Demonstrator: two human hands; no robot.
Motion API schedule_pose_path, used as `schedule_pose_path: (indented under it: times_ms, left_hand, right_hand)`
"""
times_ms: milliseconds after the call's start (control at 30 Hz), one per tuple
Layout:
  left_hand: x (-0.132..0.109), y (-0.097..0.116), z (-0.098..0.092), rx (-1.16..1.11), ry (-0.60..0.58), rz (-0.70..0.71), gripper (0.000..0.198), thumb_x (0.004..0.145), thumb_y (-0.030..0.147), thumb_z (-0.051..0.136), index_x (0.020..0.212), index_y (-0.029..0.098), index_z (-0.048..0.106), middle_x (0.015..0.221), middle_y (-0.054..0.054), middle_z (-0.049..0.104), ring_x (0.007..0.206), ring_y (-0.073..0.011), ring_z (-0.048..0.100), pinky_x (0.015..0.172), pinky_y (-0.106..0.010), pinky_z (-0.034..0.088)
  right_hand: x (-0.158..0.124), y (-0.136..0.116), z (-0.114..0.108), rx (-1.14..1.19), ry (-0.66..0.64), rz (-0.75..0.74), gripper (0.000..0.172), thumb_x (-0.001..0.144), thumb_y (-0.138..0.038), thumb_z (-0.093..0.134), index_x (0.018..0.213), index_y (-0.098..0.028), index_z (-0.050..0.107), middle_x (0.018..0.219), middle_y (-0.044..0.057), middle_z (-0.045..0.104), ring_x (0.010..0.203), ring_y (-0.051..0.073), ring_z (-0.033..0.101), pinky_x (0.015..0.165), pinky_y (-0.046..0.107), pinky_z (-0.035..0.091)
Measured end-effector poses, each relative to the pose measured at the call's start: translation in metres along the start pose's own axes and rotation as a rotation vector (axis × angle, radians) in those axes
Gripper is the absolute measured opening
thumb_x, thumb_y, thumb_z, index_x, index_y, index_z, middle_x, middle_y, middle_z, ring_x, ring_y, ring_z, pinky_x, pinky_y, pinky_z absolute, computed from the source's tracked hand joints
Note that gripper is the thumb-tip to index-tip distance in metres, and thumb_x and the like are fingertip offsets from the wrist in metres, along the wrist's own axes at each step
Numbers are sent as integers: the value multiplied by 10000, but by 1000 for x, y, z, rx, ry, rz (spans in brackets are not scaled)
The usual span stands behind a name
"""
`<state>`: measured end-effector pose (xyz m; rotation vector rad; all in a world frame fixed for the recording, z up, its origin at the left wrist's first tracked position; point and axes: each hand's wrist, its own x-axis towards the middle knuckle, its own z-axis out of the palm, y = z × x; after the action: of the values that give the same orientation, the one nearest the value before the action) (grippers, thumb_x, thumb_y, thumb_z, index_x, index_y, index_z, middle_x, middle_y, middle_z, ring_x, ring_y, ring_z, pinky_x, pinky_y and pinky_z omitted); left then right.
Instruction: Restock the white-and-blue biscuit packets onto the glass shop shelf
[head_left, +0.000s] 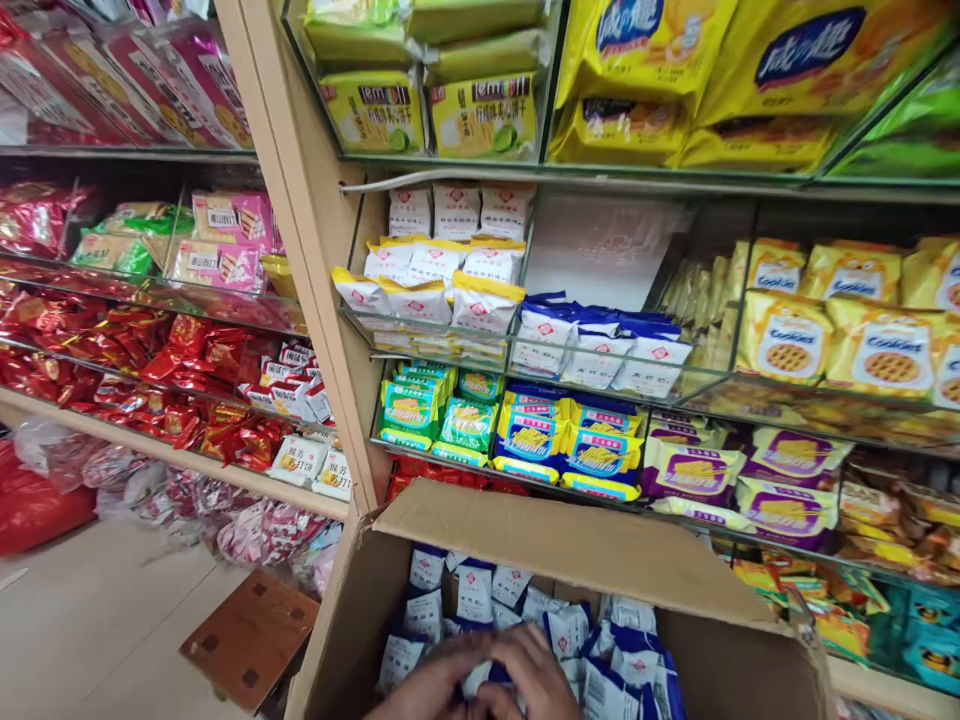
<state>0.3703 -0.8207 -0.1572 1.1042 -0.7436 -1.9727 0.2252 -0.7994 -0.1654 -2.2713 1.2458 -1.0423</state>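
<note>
While partly blurred, bare left hand (442, 682) and bare right hand (534, 672), fingers bent together, any grasp impossible to discern; around, blue-and-white plastic packets (474, 592) heaped loose inside far edge of open brown cardboard box (735, 660), presumably for easy reach.

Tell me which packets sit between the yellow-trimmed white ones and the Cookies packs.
Blue-trimmed white packets, then pale yellowish packets, as the head view shows.

Hands (534, 672) at pkts (474, 592) in ctn (585, 545)
</note>
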Motion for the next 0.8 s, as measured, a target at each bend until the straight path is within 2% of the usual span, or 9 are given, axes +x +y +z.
schedule_pose_path:
  times_ms: [67, 133, 200, 267, 400, 467, 600, 700, 800]
  left_hand:
    - [-6, 2, 2, -47, 36, 35, 310, 608, 341, 725, 854, 178, 630, 799, -31, 621, 752, -146, 582, 649, -235, 449]
    - [-9, 3, 7, -69, 70, 101, 419, 564, 300, 762, 939, 194, 605, 869, -20, 610, 816, -128, 570, 729, -220, 435]
    - [-10, 2, 14, -58, 84, 164, 500, 523, 277, 788, 975, 199, 589, 949, -21, 600, 888, -130, 548, 790, -214, 414]
    - [-10, -1, 22, -16, 80, 203, 494, 516, 282, 790, 957, 180, 593, 973, -34, 598, 901, -144, 538, 805, -229, 411]
    - [-5, -9, 31, 128, 130, 259, 284, 700, 408, 635, 796, 154, 550, 703, 15, 564, 628, -101, 507, 625, -221, 420]
    - [-2, -14, 31, 219, 189, 306, 295, 770, 454, 530, 710, 168, 483, 590, 51, 478, 525, -86, 435, 524, -202, 373]
    - [3, -19, 25, 412, 273, 403, 311, 806, 462, 458, 661, 188, 425, 563, 59, 412, 511, -97, 393, 484, -206, 316]
    - [5, -19, 19, 538, 306, 431, 296, 824, 439, 429, 656, 196, 422, 558, 56, 395, 513, -107, 374, 487, -217, 297]
    - [6, -17, 14, 633, 345, 453, 295, 827, 417, 425, 630, 198, 422, 561, 53, 376, 534, -114, 360, 510, -223, 289]
  right_hand:
    - [1, -10, -4, 166, 12, 161, 352, 819, -461, 420, 1074, -245, 530, 1145, 74, 539, 1080, 202, 483, 905, 307, 396]
    - [1, -15, -3, 355, 93, 449, 429, 784, -418, 495, 1157, -208, 462, 1252, 95, 451, 1181, 211, 390, 990, 331, 307]
    - [2, -14, 1, 467, 173, 699, 460, 775, -454, 484, 1123, -156, 452, 1134, 117, 521, 1090, 226, 462, 957, 360, 330]
    - [2, -9, 5, 504, 211, 841, 411, 784, -501, 437, 999, -152, 475, 956, 94, 576, 926, 224, 534, 860, 367, 391]
    - [5, -4, 8, 596, 280, 952, 370, 808, -552, 339, 788, -200, 453, 766, 23, 583, 755, 180, 560, 692, 296, 447]
    - [8, -7, 9, 672, 285, 997, 390, 814, -571, 297, 768, -210, 440, 697, 6, 592, 667, 165, 577, 572, 264, 457]
    - [9, -12, 13, 768, 240, 1102, 447, 790, -615, 291, 806, -204, 469, 566, -1, 596, 437, 155, 544, 324, 227, 345]
    - [8, -8, 16, 764, 214, 1138, 475, 772, -632, 314, 768, -195, 498, 489, -4, 579, 340, 149, 489, 265, 223, 274]
    - [6, -1, 17, 710, 229, 1128, 473, 770, -622, 339, 740, -187, 523, 493, 5, 594, 373, 158, 511, 304, 245, 334]
